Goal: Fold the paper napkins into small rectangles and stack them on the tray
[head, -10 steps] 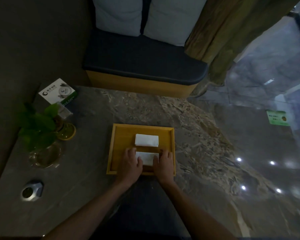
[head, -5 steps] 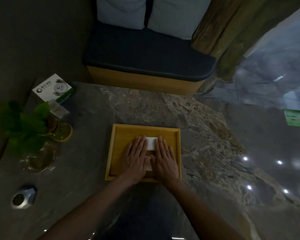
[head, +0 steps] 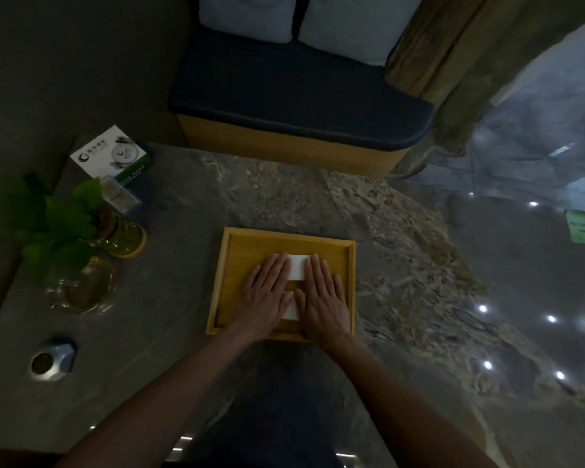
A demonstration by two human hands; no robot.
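Napkins [head: 299, 267] — white, folded into small rectangles — lay inside a shallow bamboo tray [head: 247, 246] on a dark marbled tabletop [head: 190, 298], one showing at the far side between the fingertips and a second [head: 291, 311] showing nearer the person, between the heels of the palms. Both bare hands lay flat over them, side by side and nearly touching. The left hand [head: 267, 292] pressed down with its fingers straight and together, its grip released and holding nothing; the right hand [head: 323, 293] did the same, fingers extended toward the far rim. How far each napkin ran beneath the palms could not be told, nor whether the two pieces overlapped.

To the left of the tray, well apart from it, stood a leafy green plant [head: 58, 224] in a clear glass vase [head: 81, 288], with a yellow-tinted glass holder [head: 125, 236] just behind it. A white printed card [head: 110, 153] stood near the tabletop's far left corner — a small clear box [head: 119, 197] just in front of it. A faceted metallic fitting [head: 53, 359] sat at the near left. Beyond the tabletop was a wooden bench seat with a dark cushion [head: 298, 96] and two pale pillows [head: 348, 25], beside a drawn olive curtain [head: 453, 55].
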